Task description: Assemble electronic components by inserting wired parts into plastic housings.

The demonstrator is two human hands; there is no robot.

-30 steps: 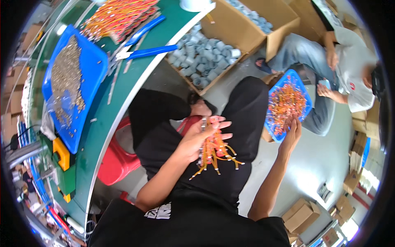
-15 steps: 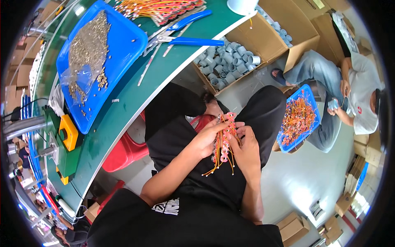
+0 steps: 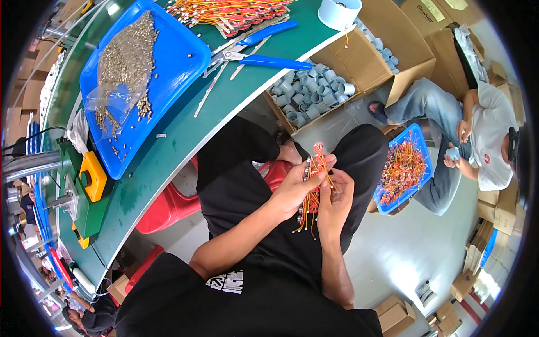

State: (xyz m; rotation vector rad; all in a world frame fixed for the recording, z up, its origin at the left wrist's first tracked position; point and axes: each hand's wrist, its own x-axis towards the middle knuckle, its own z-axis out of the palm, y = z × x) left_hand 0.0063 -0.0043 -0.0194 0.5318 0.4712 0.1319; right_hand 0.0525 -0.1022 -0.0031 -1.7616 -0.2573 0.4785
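Over my lap, my left hand [image 3: 293,190] is closed round a bundle of wired boards [image 3: 319,150], small red round pieces joined in strips. Yellow, red and dark wires [image 3: 306,220] hang below it toward my black trousers. Close against its right side is my right hand [image 3: 337,203], fingers bent and thumb pressing among the wires. Whether it pinches a single wire or a board is hidden by the fingers. Some strips stand edge-on between the hands.
On the green table at left are a blue tray [image 3: 188,70] of small metal pieces, blue-handled cutters [image 3: 269,59] and heaped wired strips [image 3: 236,16]. A carton of pale blue plastic fittings [image 3: 303,101] stands ahead. At right, a person [image 3: 494,129] sits beside a blue basket [image 3: 426,163] of wired boards.
The bundle has turned more edge-on in my hands, and its top end stands higher. My right thumb and fingers have shifted along the wires. The view has shifted slightly.
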